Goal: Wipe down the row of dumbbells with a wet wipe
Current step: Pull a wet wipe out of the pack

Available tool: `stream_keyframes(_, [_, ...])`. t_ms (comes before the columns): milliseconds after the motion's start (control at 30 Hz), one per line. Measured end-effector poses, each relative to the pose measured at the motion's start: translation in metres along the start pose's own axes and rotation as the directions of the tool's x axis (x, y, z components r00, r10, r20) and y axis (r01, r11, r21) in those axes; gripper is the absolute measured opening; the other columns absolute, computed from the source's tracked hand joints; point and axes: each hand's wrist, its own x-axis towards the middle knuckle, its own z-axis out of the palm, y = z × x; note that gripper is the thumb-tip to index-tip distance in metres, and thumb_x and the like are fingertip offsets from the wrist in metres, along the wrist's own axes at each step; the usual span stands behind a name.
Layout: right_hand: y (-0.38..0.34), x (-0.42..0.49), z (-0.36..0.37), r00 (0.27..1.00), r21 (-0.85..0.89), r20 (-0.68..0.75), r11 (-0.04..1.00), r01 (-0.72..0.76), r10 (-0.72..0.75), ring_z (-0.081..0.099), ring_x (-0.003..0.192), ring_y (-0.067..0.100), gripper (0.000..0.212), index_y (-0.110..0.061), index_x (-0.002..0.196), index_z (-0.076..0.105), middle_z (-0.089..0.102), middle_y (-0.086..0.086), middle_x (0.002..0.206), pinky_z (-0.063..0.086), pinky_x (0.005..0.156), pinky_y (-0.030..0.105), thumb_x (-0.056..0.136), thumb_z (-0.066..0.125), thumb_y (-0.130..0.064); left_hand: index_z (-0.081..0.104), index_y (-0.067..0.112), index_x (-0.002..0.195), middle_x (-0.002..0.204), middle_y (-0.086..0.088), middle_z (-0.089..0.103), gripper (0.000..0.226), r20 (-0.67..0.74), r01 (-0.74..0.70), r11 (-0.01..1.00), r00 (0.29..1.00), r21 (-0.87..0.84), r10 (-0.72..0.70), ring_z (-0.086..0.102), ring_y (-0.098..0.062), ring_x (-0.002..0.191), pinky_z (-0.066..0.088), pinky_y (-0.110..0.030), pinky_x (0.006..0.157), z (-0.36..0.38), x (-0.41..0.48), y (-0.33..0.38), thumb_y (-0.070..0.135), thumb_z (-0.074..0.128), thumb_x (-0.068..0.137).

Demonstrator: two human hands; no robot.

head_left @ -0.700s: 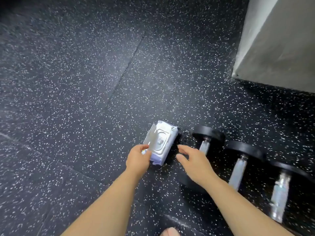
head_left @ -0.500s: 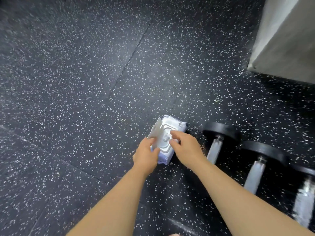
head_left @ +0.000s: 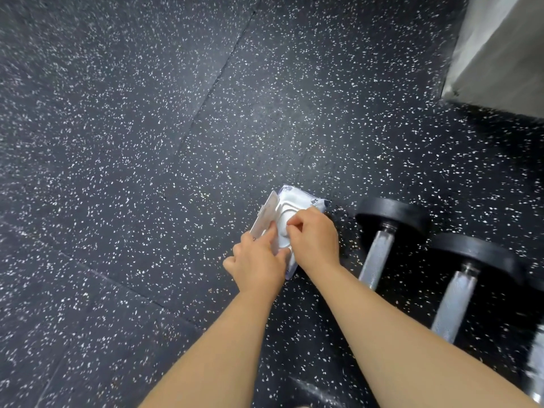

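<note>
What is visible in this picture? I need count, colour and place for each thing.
wipe pack: one, white, on the floor at centre, lid flipped open.
dumbbells: three, black ends, silver handles, in a row right of the pack; third cut off at the edge.
floor: one, black with white specks, all around.
wall: one, grey, top right.
left hand: one, holds the pack's near end.
right hand: one, pinches at the pack's opening.

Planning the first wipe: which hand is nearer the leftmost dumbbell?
Right. Right hand pinches at the wipes pack, beside the dumbbell; left hand holds the pack's far side.
</note>
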Motion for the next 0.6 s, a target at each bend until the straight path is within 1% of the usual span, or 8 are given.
stream_keyframes(100, [0.003,-0.006,0.001,0.999,0.117,-0.007,0.992,-0.044,0.045,0.059,0.082,0.025,0.009,-0.012,0.072,0.064,0.064,0.005,0.088,0.048,0.076,0.037,0.081,0.063,-0.011,0.033,0.054,0.141,0.125,-0.003,0.047,0.054,0.007,-0.005,0.999,1.000,0.044,0.005,0.044,-0.025,0.122,0.027,-0.042,0.098,0.000,0.000,0.002,0.047,0.051,0.091])
stream_keyframes(167, [0.004,-0.011,0.000,0.997,0.127,0.017,0.989,-0.074,0.072,0.058,0.085,0.023,0.009,-0.010,0.076,0.063,0.064,0.005,0.090,0.047,0.080,0.035,0.084,0.063,-0.015,0.032,0.054,0.141,0.127,-0.003,0.047,0.053,0.010,0.000,0.999,1.000,0.050,0.000,0.043,-0.025,0.123,0.028,-0.042,0.097,0.000,-0.001,0.003,0.049,0.051,0.092])
stream_keyframes(233, [0.006,-0.014,-0.001,0.992,0.134,0.066,0.984,-0.119,0.110,0.057,0.081,0.020,0.013,-0.012,0.075,0.062,0.064,0.003,0.086,0.045,0.075,0.031,0.086,0.061,-0.019,0.033,0.054,0.141,0.129,-0.004,0.047,0.052,0.010,-0.003,0.999,1.000,0.049,0.002,0.043,-0.026,0.123,0.028,-0.042,0.097,0.000,0.000,0.003,0.051,0.050,0.092])
stream_keyframes(300, [0.007,-0.015,-0.003,0.971,0.211,0.160,0.955,-0.209,0.177,0.054,0.067,0.016,0.023,-0.014,0.066,0.057,0.061,0.001,0.071,0.041,0.061,0.027,0.088,0.059,-0.018,0.033,0.055,0.140,0.128,-0.004,0.048,0.052,0.010,-0.004,0.999,1.000,0.054,0.003,0.044,-0.026,0.123,0.028,-0.042,0.096,0.001,0.001,0.001,0.053,0.050,0.091])
stream_keyframes(367, [0.007,-0.017,-0.006,0.940,0.352,0.259,0.884,-0.308,0.224,0.047,0.056,0.013,0.029,-0.013,0.059,0.053,0.054,0.000,0.059,0.040,0.057,0.025,0.088,0.058,-0.014,0.034,0.055,0.139,0.126,-0.004,0.049,0.051,0.004,-0.001,0.998,1.000,0.055,0.001,0.044,-0.025,0.121,0.028,-0.041,0.095,0.002,0.001,0.000,0.054,0.050,0.091])
stream_keyframes(433, [0.009,-0.020,-0.012,0.918,0.464,0.326,0.809,-0.362,0.224,0.047,0.058,0.016,0.029,-0.010,0.061,0.056,0.054,0.003,0.060,0.043,0.062,0.029,0.090,0.056,-0.012,0.034,0.056,0.139,0.124,-0.003,0.049,0.051,-0.001,-0.006,0.998,1.000,0.064,0.006,0.044,-0.024,0.120,0.028,-0.040,0.095,0.002,0.002,-0.001,0.057,0.050,0.090])
stream_keyframes(500, [0.009,-0.025,-0.021,0.907,0.560,0.368,0.730,-0.393,0.206,0.047,0.059,0.014,0.029,-0.008,0.064,0.058,0.054,0.005,0.062,0.044,0.060,0.026,0.092,0.053,-0.007,0.034,0.056,0.139,0.123,-0.003,0.049,0.051,0.000,-0.012,0.997,1.000,0.074,0.012,0.045,-0.024,0.119,0.028,-0.040,0.095,0.001,0.003,-0.001,0.058,0.050,0.090])
stream_keyframes(600, [0.012,-0.036,-0.037,0.902,0.734,0.383,0.527,-0.428,0.200,0.046,0.057,0.011,0.025,-0.005,0.069,0.059,0.053,0.003,0.062,0.041,0.055,0.020,0.091,0.050,0.002,0.036,0.055,0.138,0.124,-0.003,0.048,0.050,0.007,-0.010,0.997,1.000,0.083,0.009,0.045,-0.024,0.119,0.028,-0.041,0.096,-0.002,0.003,0.000,0.055,0.051,0.091])
